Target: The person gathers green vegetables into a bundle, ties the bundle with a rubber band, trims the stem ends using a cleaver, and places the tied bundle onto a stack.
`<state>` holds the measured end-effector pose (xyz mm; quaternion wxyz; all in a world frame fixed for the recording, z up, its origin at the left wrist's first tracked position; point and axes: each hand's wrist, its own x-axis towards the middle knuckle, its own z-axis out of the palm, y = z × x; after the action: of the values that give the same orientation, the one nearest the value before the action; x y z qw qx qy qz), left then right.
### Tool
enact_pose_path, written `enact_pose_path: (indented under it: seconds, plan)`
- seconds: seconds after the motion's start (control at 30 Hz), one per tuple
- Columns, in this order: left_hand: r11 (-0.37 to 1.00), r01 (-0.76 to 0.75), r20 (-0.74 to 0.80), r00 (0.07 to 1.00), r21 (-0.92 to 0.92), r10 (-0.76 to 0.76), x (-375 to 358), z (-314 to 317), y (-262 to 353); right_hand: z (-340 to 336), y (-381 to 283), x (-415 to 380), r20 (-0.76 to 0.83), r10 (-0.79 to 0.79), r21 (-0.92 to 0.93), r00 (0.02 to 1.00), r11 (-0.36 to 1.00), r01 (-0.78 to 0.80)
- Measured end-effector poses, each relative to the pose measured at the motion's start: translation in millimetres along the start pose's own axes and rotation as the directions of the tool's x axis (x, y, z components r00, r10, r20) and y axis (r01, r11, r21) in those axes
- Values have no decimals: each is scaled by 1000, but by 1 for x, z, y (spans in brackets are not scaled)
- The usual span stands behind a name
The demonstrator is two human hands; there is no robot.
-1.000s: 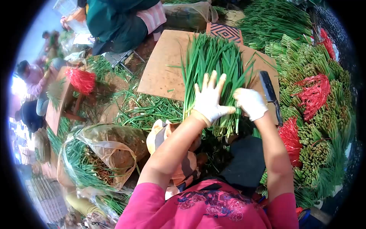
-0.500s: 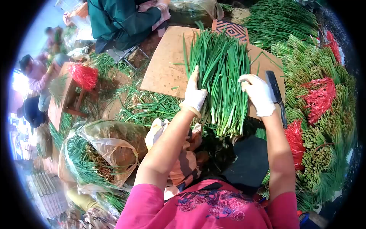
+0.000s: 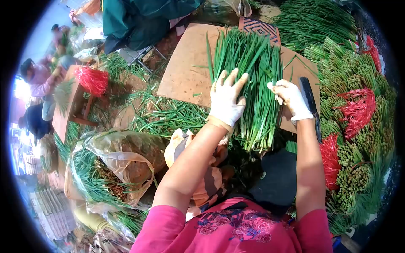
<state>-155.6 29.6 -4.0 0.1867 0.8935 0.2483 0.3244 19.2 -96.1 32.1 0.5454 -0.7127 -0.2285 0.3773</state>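
On the tabletop point(image 3: 181, 71), green stalks point(image 3: 258, 76) lie near to far; the left hand point(image 3: 228, 101) rests on their left side, grip spread; the right hand point(image 3: 294, 100) curls at their right edge, hold unclear.

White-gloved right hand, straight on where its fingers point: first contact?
Likely the right side of the green bundle of long, flat leaves. The white-gloved right hand overlaps its edge in view; whether they touch is unclear.

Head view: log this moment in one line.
left hand: on green stalks; right hand: curled at stalks' right edge; stalks: on board, ends overhanging
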Motion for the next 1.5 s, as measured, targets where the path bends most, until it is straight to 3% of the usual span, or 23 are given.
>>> enact_pose_path:
  seconds: [0.13,0.23,0.3,0.33,0.37,0.47,0.53,0.63,0.67,0.7,0.73,0.77,0.83,0.9,1.0,1.07,1.13,1.2,1.27,1.3,1.33,1.47,1.5]
  plan:
    - [953,-222,11,973,-206,229,3,28,11,-1,-3,-21,23,-63,26,998,998,63]
    - [941,-295,158,934,-168,321,2,36,29,14,-14,-35,50,-68,90,996,994,64]
    - [924,-383,495,799,-23,343,0,44,34,16,-13,-38,87,-71,53,994,996,67]
    - [902,-432,677,660,-10,324,3,37,41,18,-12,-39,6,-89,96,996,991,88]
    - [860,-508,524,745,44,413,-3,42,40,20,-25,-49,-61,-149,145,987,977,156]
    - [877,-481,618,682,-26,392,-5,45,39,5,-85,-91,-320,-347,312,882,840,444]
    - [882,-470,630,674,-37,386,-5,47,40,-43,-104,-113,-13,-572,661,820,610,437]
    - [880,-468,646,649,-76,401,-1,51,36,-39,-107,-148,-180,-505,195,844,823,534]
    - [879,-470,648,647,-77,402,0,49,36,-36,-113,-158,-124,-240,-118,963,967,226]
    - [882,-459,635,652,-105,415,0,52,32,-23,-96,-149,-108,-50,-181,993,983,30]
    - [884,-448,623,656,-133,426,0,55,28,-20,-48,-131,70,-236,-84,969,967,242]
    - [886,-448,654,636,-118,409,2,57,26,5,-47,-131,-21,-245,-690,969,705,163]
    - [900,-408,681,617,-153,395,6,58,24,10,22,-106,238,-342,-891,909,296,345]
    - [901,-385,670,616,-201,413,5,59,19,35,34,-102,213,-168,-954,962,176,242]
    - [891,-428,669,618,-154,412,4,56,23,43,45,-117,341,-216,-892,915,233,388]
    - [884,-449,646,639,-128,418,2,55,24,52,21,-155,646,-74,-705,759,323,632]
    - [877,-470,638,646,-99,419,1,57,26,67,41,-189,746,273,-645,608,524,556]
    - [875,-478,650,642,-76,407,1,57,27,65,87,-206,538,424,-834,728,394,387]
    - [876,-473,620,659,-99,426,-1,62,22,55,132,-199,221,131,-870,966,474,134]
    - [875,-477,625,657,-88,421,-1,59,24,56,145,-184,130,297,-590,946,790,-167]
    - [877,-473,625,661,-83,415,-1,57,26,60,154,-167,126,472,-164,873,877,-451]
    - [872,-482,608,667,-90,431,-2,56,25,92,188,-146,-90,342,365,935,885,-288]
    - [868,-488,603,666,-92,438,0,58,24,95,208,-141,0,14,-431,1000,902,-13]
